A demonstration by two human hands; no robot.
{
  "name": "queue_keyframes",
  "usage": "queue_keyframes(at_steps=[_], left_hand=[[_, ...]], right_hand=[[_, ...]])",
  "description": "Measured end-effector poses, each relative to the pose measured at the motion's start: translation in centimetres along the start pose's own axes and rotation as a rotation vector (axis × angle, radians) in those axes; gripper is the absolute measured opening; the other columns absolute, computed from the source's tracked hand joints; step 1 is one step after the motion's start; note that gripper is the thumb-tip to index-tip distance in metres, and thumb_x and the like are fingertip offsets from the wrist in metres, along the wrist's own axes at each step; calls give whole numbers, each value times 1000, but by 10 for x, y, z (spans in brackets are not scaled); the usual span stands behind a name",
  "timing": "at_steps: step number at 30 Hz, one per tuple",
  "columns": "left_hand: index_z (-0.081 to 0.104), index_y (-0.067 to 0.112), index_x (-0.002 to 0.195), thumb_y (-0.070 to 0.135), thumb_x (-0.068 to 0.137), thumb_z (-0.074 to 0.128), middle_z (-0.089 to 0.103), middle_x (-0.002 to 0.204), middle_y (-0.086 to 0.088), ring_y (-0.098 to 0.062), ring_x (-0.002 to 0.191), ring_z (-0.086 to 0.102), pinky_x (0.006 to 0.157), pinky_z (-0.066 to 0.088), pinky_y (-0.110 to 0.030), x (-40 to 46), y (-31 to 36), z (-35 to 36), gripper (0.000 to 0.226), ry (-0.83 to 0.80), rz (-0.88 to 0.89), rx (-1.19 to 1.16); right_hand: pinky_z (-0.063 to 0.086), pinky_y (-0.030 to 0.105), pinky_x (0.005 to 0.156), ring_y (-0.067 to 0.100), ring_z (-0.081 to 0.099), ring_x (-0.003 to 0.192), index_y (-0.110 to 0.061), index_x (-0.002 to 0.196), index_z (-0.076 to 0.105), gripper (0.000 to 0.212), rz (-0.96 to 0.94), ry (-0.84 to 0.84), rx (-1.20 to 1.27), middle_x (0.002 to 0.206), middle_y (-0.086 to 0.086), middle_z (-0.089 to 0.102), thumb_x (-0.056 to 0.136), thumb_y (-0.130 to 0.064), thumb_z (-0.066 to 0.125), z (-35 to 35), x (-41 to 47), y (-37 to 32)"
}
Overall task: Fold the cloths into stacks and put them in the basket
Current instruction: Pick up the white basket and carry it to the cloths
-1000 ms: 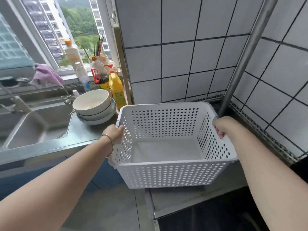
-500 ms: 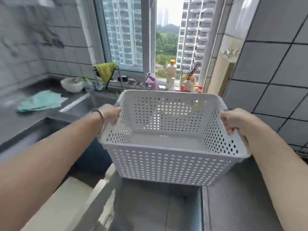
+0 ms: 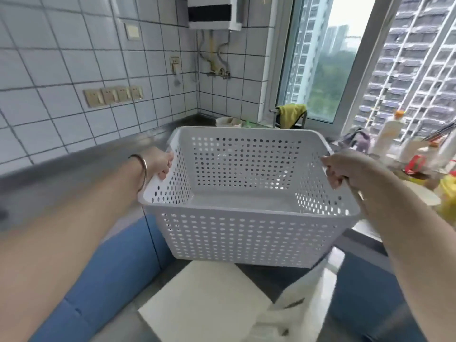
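Left hand [image 3: 160,162] and right hand [image 3: 345,169] still gripping white basket [image 3: 246,233] rims, view swung left, basket now before tiled corner

I saw a matt white plastic basket [image 3: 246,230], perforated all over, above a dull grey metal counter [image 3: 74,169]; glossy white tiles [image 3: 61,58] lined the wall, and a yellow cloth [image 3: 291,116] hung soft by the window.

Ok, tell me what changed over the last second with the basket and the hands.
The person turned left, carrying the white basket away from the tiled corner by the pipe, past the sink, toward the left counter. Unchanged: left hand and right hand grip opposite rims, fingers curled over; the basket holds nothing.
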State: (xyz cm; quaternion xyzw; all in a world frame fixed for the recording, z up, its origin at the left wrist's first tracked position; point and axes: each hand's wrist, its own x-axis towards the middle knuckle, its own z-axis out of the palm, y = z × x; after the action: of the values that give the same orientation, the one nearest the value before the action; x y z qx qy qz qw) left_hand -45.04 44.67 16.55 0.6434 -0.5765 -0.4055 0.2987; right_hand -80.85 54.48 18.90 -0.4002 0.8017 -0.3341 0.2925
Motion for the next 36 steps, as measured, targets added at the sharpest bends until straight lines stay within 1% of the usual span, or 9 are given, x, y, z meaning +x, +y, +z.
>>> queue_keyframes(at_steps=[4,8,11,15,20,23,28,34,36], left_hand=[[37,14,62,6,99,31,28,59,-4,-6,29,31,31,23,-9,17,-60,-102,38,2,-21,-85],[36,12,60,17,101,32,36,53,-4,-9,45,33,46,26,-16,31,-122,-187,42,143,-128,-62],[32,13,59,14,102,25,34,42,-2,-7,26,31,34,23,-6,44,-165,-245,43,171,-223,-186],[38,10,60,16,100,34,38,58,-6,-9,50,36,50,29,-20,57,-207,-288,41,310,-240,-78],[40,9,61,17,100,34,40,59,-7,-12,52,38,51,31,-21,99,-262,-349,40,403,-326,-57],[40,7,59,16,99,35,40,58,-9,-14,51,38,50,32,-22,124,-280,-381,41,461,-388,-49],[40,8,60,15,99,35,42,59,-9,-16,51,41,49,35,-23,168,-313,-429,40,530,-466,-26],[38,9,59,16,99,34,42,54,-8,-18,45,40,45,33,-24,235,-355,-466,41,535,-502,7],[43,3,61,20,96,34,39,47,-5,-18,36,34,44,26,-24,262,-372,-475,40,523,-536,-62]], right_hand=[[31,28,41,20,38,41,-4,58,40,41,-11,-49,-42,52,11,38,98,-13,43,114,-7,-62],[34,29,49,21,40,49,-10,61,41,35,-89,-157,-41,59,9,43,95,-12,44,216,-16,-115],[35,29,49,20,40,50,-11,61,40,33,-134,-241,-54,60,9,43,94,-10,45,285,-17,-152],[34,30,48,21,39,48,-7,60,39,39,-168,-338,-152,57,12,41,98,-13,41,359,-4,-196],[32,24,31,20,40,34,-4,62,37,45,-191,-469,-258,55,12,37,103,-21,31,463,19,-267],[31,18,26,12,37,17,-6,61,36,41,-235,-488,-253,56,10,37,100,-17,36,511,39,-303],[29,11,22,4,35,14,-15,60,38,35,-321,-519,-269,58,8,43,95,-17,42,582,64,-346],[30,17,32,16,33,16,-9,61,40,41,-194,-566,-216,29,2,38,98,-27,38,669,101,-385],[28,22,41,13,30,21,-9,61,40,44,-127,-559,-163,36,3,36,97,-34,37,692,115,-391]])
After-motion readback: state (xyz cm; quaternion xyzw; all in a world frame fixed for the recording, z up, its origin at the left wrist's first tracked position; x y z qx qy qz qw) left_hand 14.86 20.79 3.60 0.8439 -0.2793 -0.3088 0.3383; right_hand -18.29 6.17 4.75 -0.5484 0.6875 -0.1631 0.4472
